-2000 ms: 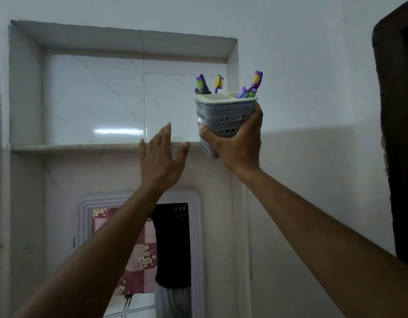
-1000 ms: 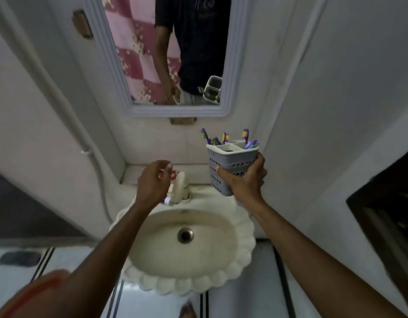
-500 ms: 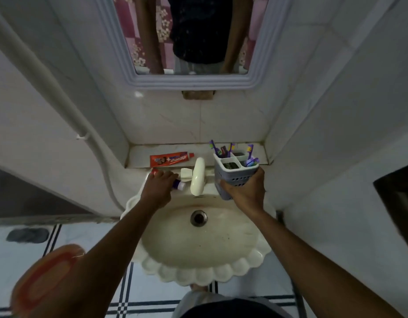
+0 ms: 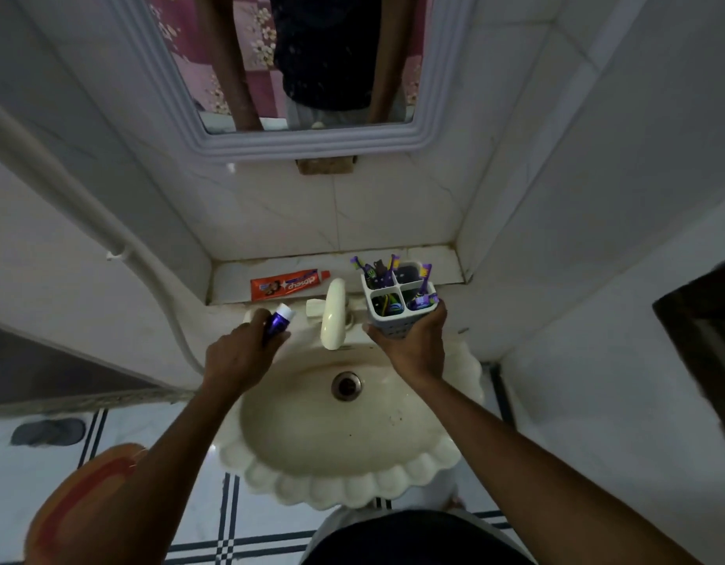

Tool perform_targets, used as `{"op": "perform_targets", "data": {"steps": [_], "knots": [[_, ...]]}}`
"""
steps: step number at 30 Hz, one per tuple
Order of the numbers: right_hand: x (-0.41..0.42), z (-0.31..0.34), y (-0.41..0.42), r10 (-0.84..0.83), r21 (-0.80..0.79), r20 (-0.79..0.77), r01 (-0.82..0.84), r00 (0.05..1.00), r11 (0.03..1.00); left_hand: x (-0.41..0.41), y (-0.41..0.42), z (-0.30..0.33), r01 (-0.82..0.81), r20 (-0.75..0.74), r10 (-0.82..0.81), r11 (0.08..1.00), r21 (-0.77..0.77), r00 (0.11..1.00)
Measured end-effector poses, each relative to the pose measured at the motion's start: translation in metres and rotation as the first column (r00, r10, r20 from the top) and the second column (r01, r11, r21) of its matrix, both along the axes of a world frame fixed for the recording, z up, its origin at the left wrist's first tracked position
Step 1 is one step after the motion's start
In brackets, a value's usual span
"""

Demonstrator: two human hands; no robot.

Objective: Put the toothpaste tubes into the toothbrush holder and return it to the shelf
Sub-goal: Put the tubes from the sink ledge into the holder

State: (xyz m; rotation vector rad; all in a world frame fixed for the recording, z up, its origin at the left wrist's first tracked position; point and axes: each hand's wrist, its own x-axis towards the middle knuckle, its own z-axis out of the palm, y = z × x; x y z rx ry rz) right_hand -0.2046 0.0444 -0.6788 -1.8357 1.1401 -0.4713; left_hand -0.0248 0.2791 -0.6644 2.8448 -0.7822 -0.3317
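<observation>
A narrow white ledge (image 4: 238, 279) runs along the back wall behind the sink (image 4: 352, 450), closed in by tiled walls at its left and right ends. A red toothpaste tube (image 4: 285, 284) lies flat on it, left of the middle, lengthwise along the ledge with its cap end pointing toward the right end. The right part of the ledge is partly hidden; whether anything stands on it there cannot be told. The cream sink has a scalloped front edge and a drain (image 4: 346, 385) in its bowl. A cream tap (image 4: 333, 316) stands on the sink's back edge, at the middle.
</observation>
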Motion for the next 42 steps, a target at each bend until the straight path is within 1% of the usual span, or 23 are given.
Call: {"op": "perform_targets", "data": {"steps": [2, 4, 6, 8, 10, 11, 13, 15, 17, 22, 24, 26, 29, 31, 33, 35, 37, 39, 40, 41, 42], "knots": [[-0.004, 0.001, 0.001, 0.013, 0.057, 0.007, -0.013, 1.0, 0.998, -0.007, -0.003, 0.032, -0.105, -0.057, 0.098, 0.985, -0.138, 0.994], [-0.008, 0.001, 0.0, 0.018, 0.095, 0.044, -0.022, 0.999, 0.995, -0.014, -0.017, 0.069, -0.173, -0.13, 0.139, 0.939, -0.298, 0.982], [-0.012, 0.001, -0.002, 0.02, 0.108, 0.08, -0.028, 0.997, 0.994, -0.018, -0.039, 0.103, -0.169, -0.2, 0.089, 0.886, -0.432, 0.976], [-0.015, 0.001, -0.005, 0.021, 0.121, 0.09, -0.032, 0.996, 0.992, -0.022, -0.067, 0.133, -0.094, -0.227, -0.022, 0.868, -0.488, 0.974], [-0.019, 0.002, -0.007, 0.036, 0.126, 0.083, -0.046, 0.996, 0.991, -0.027, -0.096, 0.153, 0.039, -0.218, -0.151, 0.895, -0.444, 0.964], [-0.021, 0.002, -0.008, 0.049, 0.129, 0.076, -0.059, 0.996, 0.99, -0.028, -0.11, 0.159, 0.127, -0.18, -0.211, 0.911, -0.393, 0.961], [-0.022, 0.004, -0.009, 0.073, 0.142, 0.062, -0.081, 0.995, 0.986, -0.03, -0.139, 0.161, 0.284, -0.047, -0.305, 0.926, -0.248, 0.951], [-0.023, 0.007, -0.012, 0.088, 0.178, 0.061, -0.098, 0.994, 0.979, -0.034, -0.163, 0.158, 0.363, 0.045, -0.36, 0.922, -0.132, 0.932], [-0.023, 0.01, -0.016, 0.091, 0.21, 0.081, -0.106, 0.993, 0.972, -0.039, -0.183, 0.156, 0.4, 0.093, -0.394, 0.915, -0.051, 0.914], [-0.022, 0.011, -0.019, 0.083, 0.215, 0.095, -0.101, 0.992, 0.971, -0.05, -0.205, 0.147, 0.454, 0.177, -0.466, 0.885, 0.107, 0.867], [-0.022, 0.011, -0.02, 0.075, 0.222, 0.101, -0.096, 0.992, 0.97, -0.051, -0.209, 0.144, 0.453, 0.191, -0.466, 0.885, 0.111, 0.864], [-0.022, 0.011, -0.022, 0.074, 0.222, 0.106, -0.096, 0.992, 0.97, -0.052, -0.21, 0.144, 0.442, 0.178, -0.437, 0.897, 0.014, 0.882], [-0.025, 0.01, -0.026, 0.069, 0.212, 0.105, -0.091, 0.992, 0.973, -0.05, -0.204, 0.145, 0.374, 0.121, -0.355, 0.893, -0.251, 0.927], [-0.028, 0.009, -0.027, 0.06, 0.189, 0.098, -0.078, 0.993, 0.979, -0.043, -0.193, 0.141, 0.294, 0.058, -0.295, 0.873, -0.388, 0.954], [-0.032, 0.009, -0.029, 0.065, 0.169, 0.079, -0.078, 0.995, 0.983, -0.034, -0.176, 0.133, 0.187, -0.054, -0.253, 0.827, -0.53, 0.966], [-0.034, 0.009, -0.03, 0.077, 0.169, 0.09, -0.091, 0.993, 0.981, -0.024, -0.158, 0.121, 0.028, -0.178, -0.183, 0.77, -0.637, 0.967], [-0.034, 0.007, -0.031, 0.076, 0.16, 0.091, -0.089, 0.993, 0.983, -0.012, -0.137, 0.105, -0.171, -0.302, -0.071, 0.692, -0.702, 0.951], [-0.033, 0.007, -0.029, 0.076, 0.149, 0.083, -0.088, 0.994, 0.985, 0.003, -0.114, 0.086, -0.383, -0.448, 0.035, 0.579, -0.72, 0.894], [-0.032, 0.007, -0.028, 0.074, 0.153, 0.081, -0.086, 0.994, 0.985, 0.011, -0.102, 0.074, -0.45, -0.494, 0.074, 0.545, -0.707, 0.866], [-0.033, 0.007, -0.028, 0.073, 0.158, 0.085, -0.086, 0.994, 0.984, 0.018, -0.092, 0.062, -0.481, -0.511, 0.108, 0.544, -0.688, 0.853], [-0.032, 0.007, -0.029, 0.078, 0.164, 0.088, -0.092, 0.993, 0.982, 0.023, -0.083, 0.05, -0.488, -0.508, 0.137, 0.565, -0.665, 0.85]]}}
